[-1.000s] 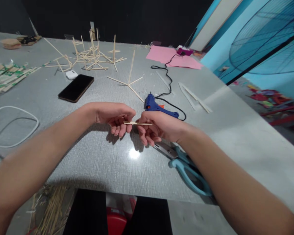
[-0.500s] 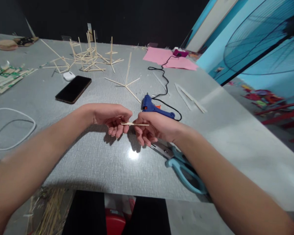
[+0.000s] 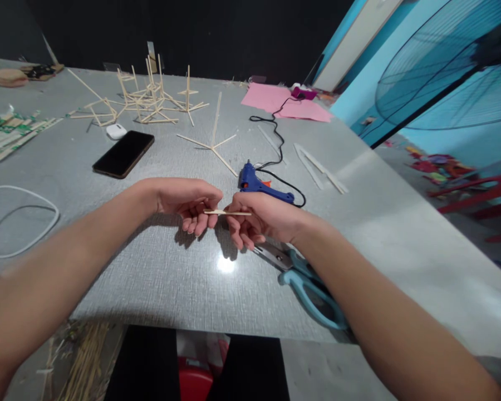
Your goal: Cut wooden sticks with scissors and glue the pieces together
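The left hand (image 3: 198, 206) and the right hand (image 3: 259, 217) face each other close together over the tabletop (image 3: 171, 289), each grip pinching one short wooden stick (image 3: 234, 213) between thumb and fingers. The stick lies level across the narrow space between the two thumbs, with a pale lump near its middle whose nature is too small to tell; the other fingers of both hands curl loosely below it. Scissors with blue handles (image 3: 292, 275) lie under the right wrist and forearm, blades angled toward the right fingertips; whether they touch is unclear. Just beyond the right hand rests a blue glue gun (image 3: 254, 184) with an orange trigger, nozzle pointing away, a black cord (image 3: 281, 139) snaking beside it toward a purple box (image 3: 304, 93) at pink paper (image 3: 267, 97). Right of the cord, pale strips (image 3: 325, 171) form a narrow V. Beyond the left hand stands a stick piece with spread legs and one tall upright (image 3: 212, 147); left of it lie a dark phone (image 3: 124, 154) and a small white case (image 3: 116, 131). Behind these sits a cluster of joined stick frames (image 3: 160, 78). At the far left are packaged sticks (image 3: 8, 136) and, nearer, a looped white cable (image 3: 57, 214).
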`<act>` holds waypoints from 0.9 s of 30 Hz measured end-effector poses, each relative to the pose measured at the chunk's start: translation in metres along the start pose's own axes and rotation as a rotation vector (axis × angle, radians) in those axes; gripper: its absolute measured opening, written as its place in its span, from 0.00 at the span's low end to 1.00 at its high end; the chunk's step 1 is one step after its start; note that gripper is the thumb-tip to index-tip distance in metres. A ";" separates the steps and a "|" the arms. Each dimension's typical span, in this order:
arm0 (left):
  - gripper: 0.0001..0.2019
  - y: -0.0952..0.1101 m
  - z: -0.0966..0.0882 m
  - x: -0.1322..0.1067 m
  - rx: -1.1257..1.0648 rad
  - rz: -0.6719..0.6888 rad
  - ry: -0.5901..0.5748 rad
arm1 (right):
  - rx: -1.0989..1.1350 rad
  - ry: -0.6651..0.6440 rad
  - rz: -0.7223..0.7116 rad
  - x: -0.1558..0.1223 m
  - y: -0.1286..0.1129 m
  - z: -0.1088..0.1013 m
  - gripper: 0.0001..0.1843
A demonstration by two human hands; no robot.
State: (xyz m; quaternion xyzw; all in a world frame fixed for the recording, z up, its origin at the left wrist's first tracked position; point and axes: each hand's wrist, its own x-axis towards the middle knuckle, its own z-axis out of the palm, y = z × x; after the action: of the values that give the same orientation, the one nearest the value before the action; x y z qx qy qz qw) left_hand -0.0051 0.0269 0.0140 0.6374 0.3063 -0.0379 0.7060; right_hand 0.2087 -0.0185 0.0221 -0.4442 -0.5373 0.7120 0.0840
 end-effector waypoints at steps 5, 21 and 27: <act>0.13 0.004 0.003 0.000 -0.011 -0.053 0.032 | -0.007 0.001 0.001 0.000 -0.001 0.001 0.16; 0.13 0.006 0.005 -0.001 0.032 -0.035 0.023 | -0.028 0.007 0.003 -0.001 -0.001 0.001 0.15; 0.13 0.005 0.005 0.000 0.031 -0.037 0.025 | -0.014 0.009 0.001 0.000 0.000 0.001 0.16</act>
State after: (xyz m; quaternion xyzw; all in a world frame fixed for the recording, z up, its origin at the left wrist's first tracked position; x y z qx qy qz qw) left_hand -0.0014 0.0235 0.0182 0.6429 0.3262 -0.0478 0.6914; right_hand 0.2084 -0.0193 0.0220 -0.4481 -0.5419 0.7062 0.0830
